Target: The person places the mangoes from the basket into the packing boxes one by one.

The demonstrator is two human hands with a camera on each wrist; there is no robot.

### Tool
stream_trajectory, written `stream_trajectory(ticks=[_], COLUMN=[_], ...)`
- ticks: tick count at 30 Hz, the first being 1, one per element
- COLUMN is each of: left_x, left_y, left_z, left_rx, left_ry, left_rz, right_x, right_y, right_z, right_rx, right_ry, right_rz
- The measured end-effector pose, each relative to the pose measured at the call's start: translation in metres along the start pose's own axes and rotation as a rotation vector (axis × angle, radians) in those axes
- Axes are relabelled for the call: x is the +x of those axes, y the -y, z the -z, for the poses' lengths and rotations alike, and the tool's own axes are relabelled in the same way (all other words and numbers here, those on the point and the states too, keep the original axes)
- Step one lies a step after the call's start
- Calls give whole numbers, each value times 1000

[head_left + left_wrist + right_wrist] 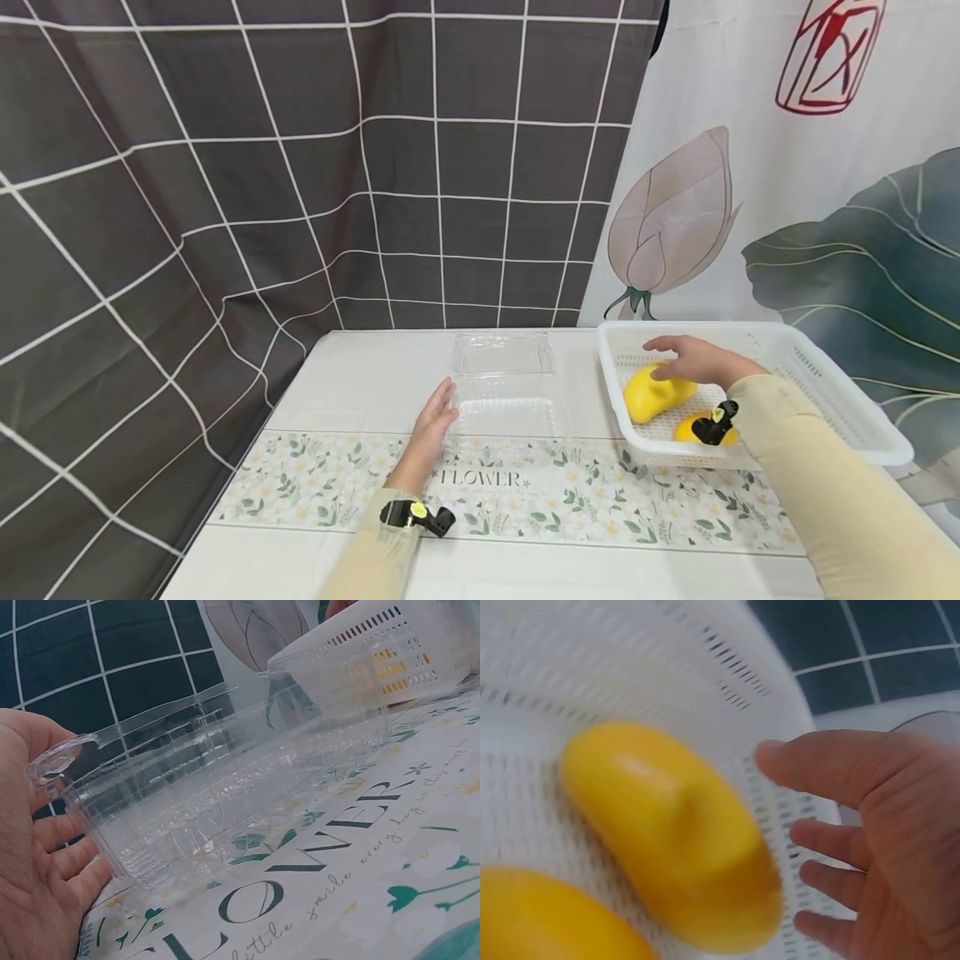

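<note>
A clear plastic clamshell box (510,408) stands on the table with its lid (502,353) folded back. My left hand (432,425) rests against the left end of this box, its fingers fairly straight along the wall; in the left wrist view the fingers (71,859) show beside the clear plastic. Over the white basket (847,417) at the right, my right hand (693,360) is spread above a yellow mango (651,396). In the right wrist view, a gap shows between the thumb and fingers and this mango (675,840). A second mango (688,428) lies nearer, partly hidden by the right wrist.
The white table has a flower-printed band (600,508) across it. A dark grid-patterned curtain (480,167) hangs behind and at the left. Behind the basket hangs a white cloth (750,50) with a lotus print. Both wrists carry small black cameras (416,517).
</note>
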State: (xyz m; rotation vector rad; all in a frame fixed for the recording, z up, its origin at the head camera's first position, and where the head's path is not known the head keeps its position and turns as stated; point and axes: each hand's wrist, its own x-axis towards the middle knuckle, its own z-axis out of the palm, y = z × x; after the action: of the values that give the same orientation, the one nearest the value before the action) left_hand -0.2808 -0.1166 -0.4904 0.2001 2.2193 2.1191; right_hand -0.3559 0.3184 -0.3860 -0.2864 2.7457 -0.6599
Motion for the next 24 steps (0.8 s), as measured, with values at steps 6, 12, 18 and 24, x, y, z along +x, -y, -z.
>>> stream_trajectory(ticks=[6, 12, 18, 24], left_x=[11, 12, 12, 13], left_y=[17, 19, 19, 21], left_z=[0, 0, 1, 2], left_rx=[11, 22, 12, 9], left_ry=[-36, -54, -47, -45], left_rz=[9, -3, -18, -6], right_x=[4, 6, 7, 8], right_y=[-7, -7, -3, -4], right_z=[-10, -12, -13, -17], right_rx=[19, 1, -40, -88], right_ry=[131, 145, 174, 220], right_rz=[-31, -52, -102, -133])
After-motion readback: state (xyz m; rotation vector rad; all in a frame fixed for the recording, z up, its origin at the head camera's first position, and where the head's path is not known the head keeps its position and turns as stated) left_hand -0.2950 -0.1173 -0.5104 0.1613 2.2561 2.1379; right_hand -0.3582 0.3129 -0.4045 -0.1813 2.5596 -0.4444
